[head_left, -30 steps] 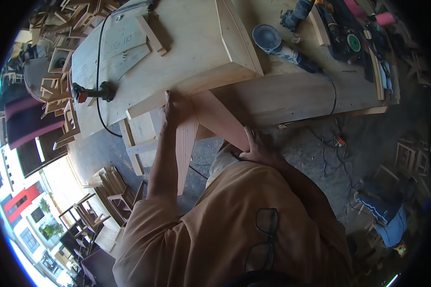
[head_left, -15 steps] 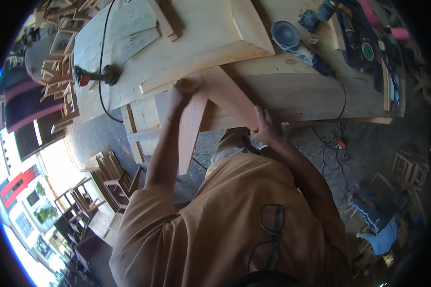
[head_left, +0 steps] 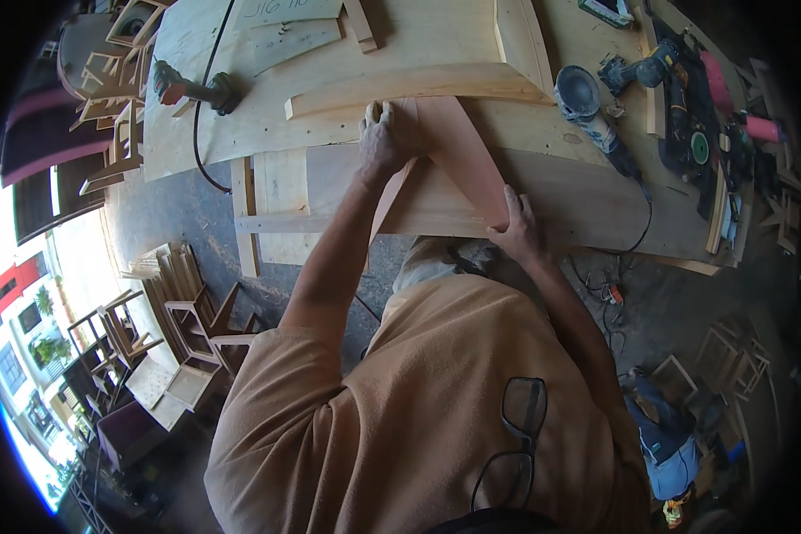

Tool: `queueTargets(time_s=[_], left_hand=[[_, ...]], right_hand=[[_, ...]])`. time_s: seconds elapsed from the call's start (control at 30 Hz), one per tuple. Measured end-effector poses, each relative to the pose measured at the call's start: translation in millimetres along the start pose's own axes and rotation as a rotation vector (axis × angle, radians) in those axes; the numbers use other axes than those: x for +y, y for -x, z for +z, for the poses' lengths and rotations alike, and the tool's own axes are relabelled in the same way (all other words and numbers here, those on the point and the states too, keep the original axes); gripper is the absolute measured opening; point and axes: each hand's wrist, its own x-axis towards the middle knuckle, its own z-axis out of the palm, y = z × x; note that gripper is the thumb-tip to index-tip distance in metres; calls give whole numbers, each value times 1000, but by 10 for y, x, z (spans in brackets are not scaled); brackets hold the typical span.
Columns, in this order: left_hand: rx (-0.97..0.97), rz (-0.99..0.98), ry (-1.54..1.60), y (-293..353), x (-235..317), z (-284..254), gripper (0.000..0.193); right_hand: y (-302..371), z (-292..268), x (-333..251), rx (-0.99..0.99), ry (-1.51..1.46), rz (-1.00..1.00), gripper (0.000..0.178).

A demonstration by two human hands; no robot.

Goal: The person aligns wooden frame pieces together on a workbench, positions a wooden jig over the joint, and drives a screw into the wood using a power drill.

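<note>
Two flat reddish-brown boards meet at an angle, forming a V-shaped wooden piece (head_left: 461, 156) at the near edge of the workbench (head_left: 565, 200). My left hand (head_left: 388, 144) is wrapped over the far end, where the boards meet, its knuckles near a curved wooden rail (head_left: 418, 87). Held at its near end by my right hand (head_left: 518, 226), the right board slants toward my body, with the thumb and fingers along its edge. The left board (head_left: 392, 198) runs down beside my left forearm, which partly hides it.
An angle grinder (head_left: 596, 125) with a cord lies on the bench's right, near a drill (head_left: 645, 69) and a black tool mat. Another power tool (head_left: 200, 92) stands at the left by a black cable. Wooden chair frames (head_left: 191, 316) crowd the left floor; a person (head_left: 667, 445) is at lower right.
The V-shaped piece has moved farther onto the bench, up against the curved rail. My left hand has turned, its back now showing. The whole view has shifted slightly.
</note>
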Motion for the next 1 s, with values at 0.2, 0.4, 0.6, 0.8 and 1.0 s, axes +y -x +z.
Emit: queueTargets(time_s=[0.2,0.4,0.6,0.8,1.0], left_hand=[[49,51,-319,-10,160,185,94],[1,170,-145,-111,205,607,100],[5,255,-174,-100,-18,760,105],[-42,215,-242,-111,25,723,105],[-67,127,-255,-106,97,688,105]], right_hand=[[-21,-110,-127,-25,-102,55,85],[-212,-490,-122,33,-59,-75,71],[-878,-1042,568,585,266,-50,72],[-1359,-1432,1326,497,420,207,73],[-1287,-1452,1791,253,458,163,66]])
